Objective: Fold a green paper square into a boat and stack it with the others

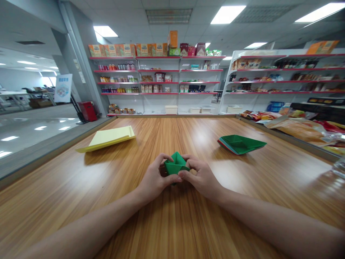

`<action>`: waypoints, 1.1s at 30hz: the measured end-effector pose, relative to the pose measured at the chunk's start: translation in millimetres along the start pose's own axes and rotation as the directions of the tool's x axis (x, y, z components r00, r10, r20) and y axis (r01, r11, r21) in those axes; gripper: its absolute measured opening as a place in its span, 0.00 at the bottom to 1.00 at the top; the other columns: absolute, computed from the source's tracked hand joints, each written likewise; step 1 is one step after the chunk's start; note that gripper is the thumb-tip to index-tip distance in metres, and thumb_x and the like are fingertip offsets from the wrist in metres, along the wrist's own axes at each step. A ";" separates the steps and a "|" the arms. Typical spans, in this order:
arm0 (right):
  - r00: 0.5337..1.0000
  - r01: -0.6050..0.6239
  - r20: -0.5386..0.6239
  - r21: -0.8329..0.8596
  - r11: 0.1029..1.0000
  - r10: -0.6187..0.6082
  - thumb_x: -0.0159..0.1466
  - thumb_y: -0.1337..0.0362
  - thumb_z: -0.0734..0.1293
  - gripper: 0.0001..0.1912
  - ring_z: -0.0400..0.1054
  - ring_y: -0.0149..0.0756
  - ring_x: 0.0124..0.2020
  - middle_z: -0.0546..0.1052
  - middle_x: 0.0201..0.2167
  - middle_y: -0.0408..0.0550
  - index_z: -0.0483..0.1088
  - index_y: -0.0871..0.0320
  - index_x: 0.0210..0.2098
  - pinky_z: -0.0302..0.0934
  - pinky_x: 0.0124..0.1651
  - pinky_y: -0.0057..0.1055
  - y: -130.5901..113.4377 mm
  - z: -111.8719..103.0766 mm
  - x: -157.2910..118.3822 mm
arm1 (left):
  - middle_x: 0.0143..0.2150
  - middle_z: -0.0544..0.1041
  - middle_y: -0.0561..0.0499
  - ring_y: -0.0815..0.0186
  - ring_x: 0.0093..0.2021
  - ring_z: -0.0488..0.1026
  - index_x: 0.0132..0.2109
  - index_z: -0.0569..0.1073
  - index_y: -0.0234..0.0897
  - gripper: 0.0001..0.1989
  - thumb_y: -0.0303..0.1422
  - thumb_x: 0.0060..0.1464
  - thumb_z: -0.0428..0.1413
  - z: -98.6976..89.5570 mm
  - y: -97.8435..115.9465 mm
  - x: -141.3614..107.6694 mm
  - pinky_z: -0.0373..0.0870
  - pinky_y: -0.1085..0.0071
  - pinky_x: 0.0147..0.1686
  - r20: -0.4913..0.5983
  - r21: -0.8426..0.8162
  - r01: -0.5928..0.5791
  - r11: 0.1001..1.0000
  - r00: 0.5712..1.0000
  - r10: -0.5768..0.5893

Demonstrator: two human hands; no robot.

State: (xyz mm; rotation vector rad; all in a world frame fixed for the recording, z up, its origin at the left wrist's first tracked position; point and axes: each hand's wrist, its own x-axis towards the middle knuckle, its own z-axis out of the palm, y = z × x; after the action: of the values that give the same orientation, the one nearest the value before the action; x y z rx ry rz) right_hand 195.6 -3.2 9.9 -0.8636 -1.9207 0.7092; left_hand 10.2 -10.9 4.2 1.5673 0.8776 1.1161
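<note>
Between both hands is a small piece of folded green paper (176, 163), held just above the table with a pointed tip standing up. My left hand (157, 174) grips its left side, thumb along the lower front edge and index finger at the top left. On the other side, my right hand (201, 176) pinches the right corner between thumb and fingers. The two thumbs nearly meet at the paper's lower front. Some fingertips are hidden behind the paper.
A stack of coloured paper with green on top (239, 144) lies right; yellow paper sheets (110, 139) lie left. Both rest on the wooden table (172, 230). Packaged snacks (296, 127) and a clear plastic object (339, 167) are at far right. Stocked shelves (159, 70) stand behind.
</note>
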 end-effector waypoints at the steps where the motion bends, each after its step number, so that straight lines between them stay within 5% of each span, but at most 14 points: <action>1: 1.000 0.008 0.016 0.012 1.000 -0.009 0.60 0.54 0.67 0.18 0.65 0.38 0.46 0.71 0.44 0.51 0.64 0.60 0.23 0.57 0.49 0.34 0.1 0.0 0.1 | 0.34 0.73 0.52 0.67 0.32 0.71 0.45 0.61 0.37 0.26 0.35 0.43 0.66 0.5 1.3 0.1 0.68 0.72 0.31 0.016 -0.039 -0.002 0.999 1.000 0.003; 5: 0.995 -0.052 0.092 0.061 0.997 0.047 0.60 0.49 0.66 0.20 0.64 0.34 0.35 0.70 0.32 0.48 0.64 0.60 0.24 0.58 0.38 0.31 2.7 1.0 -0.1 | 0.39 0.75 0.47 0.64 0.36 0.73 0.53 0.59 0.36 0.33 0.33 0.43 0.66 1.5 4.0 1.3 0.69 0.70 0.35 0.118 -0.173 0.062 0.983 0.992 -0.042; 9: 0.983 -0.182 0.033 0.133 0.974 0.179 0.59 0.47 0.66 0.21 0.61 0.31 0.29 0.67 0.26 0.45 0.66 0.61 0.27 0.55 0.31 0.28 6.5 2.0 0.6 | 0.40 0.76 0.45 0.62 0.38 0.74 0.62 0.51 0.37 0.44 0.30 0.42 0.67 2.5 1.0 2.9 0.70 0.66 0.38 0.125 -0.245 0.179 0.953 0.980 -0.151; 13: 0.967 -0.251 0.019 0.213 0.944 0.253 0.60 0.47 0.65 0.22 0.61 0.31 0.28 0.68 0.25 0.46 0.70 0.63 0.29 0.55 0.30 0.28 9.2 1.2 2.4 | 0.43 0.75 0.41 0.60 0.38 0.75 0.58 0.60 0.33 0.35 0.30 0.45 0.66 4.2 -1.1 3.0 0.71 0.65 0.37 0.181 -0.244 0.202 0.948 0.970 -0.161; 18: 0.958 -0.285 0.039 0.261 0.922 0.285 0.59 0.46 0.65 0.23 0.59 0.30 0.26 0.67 0.23 0.46 0.71 0.64 0.29 0.54 0.28 0.27 10.0 1.5 2.8 | 0.44 0.74 0.46 0.61 0.42 0.74 0.55 0.59 0.39 0.33 0.28 0.45 0.66 3.6 -2.6 0.5 0.71 0.65 0.40 0.202 -0.336 0.188 0.923 0.971 -0.124; 21: 0.964 -0.265 0.064 0.252 0.931 0.258 0.59 0.47 0.66 0.23 0.59 0.30 0.27 0.67 0.25 0.46 0.68 0.63 0.27 0.54 0.29 0.27 10.2 2.6 1.6 | 0.41 0.74 0.47 0.62 0.41 0.74 0.46 0.63 0.34 0.23 0.29 0.45 0.66 4.1 -5.2 0.3 0.72 0.66 0.39 0.200 -0.348 0.192 0.918 0.972 -0.127; 29: 0.973 -0.227 0.099 0.231 0.946 0.209 0.56 0.49 0.69 0.22 0.55 0.28 0.26 0.62 0.24 0.42 0.61 0.61 0.26 0.50 0.29 0.27 12.3 3.5 -1.4 | 0.39 0.75 0.49 0.66 0.39 0.73 0.37 0.64 0.33 0.20 0.27 0.41 0.67 7.9 -5.3 2.6 0.70 0.71 0.37 0.176 -0.299 0.107 0.948 0.983 -0.055; 33: 0.991 -0.111 0.094 0.211 0.971 0.093 0.54 0.53 0.72 0.20 0.57 0.29 0.29 0.64 0.25 0.42 0.61 0.60 0.26 0.52 0.32 0.27 11.4 1.2 -1.5 | 0.36 0.75 0.52 0.67 0.38 0.73 0.35 0.65 0.33 0.17 0.25 0.42 0.66 7.6 -4.2 0.2 0.69 0.73 0.37 0.190 -0.270 0.040 0.962 0.982 0.013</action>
State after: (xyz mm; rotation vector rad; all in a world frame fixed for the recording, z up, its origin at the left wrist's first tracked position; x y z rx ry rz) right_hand 198.4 2.2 0.1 -0.8117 -1.8401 1.0101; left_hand 17.5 -11.9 -0.5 1.4088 0.5784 1.0109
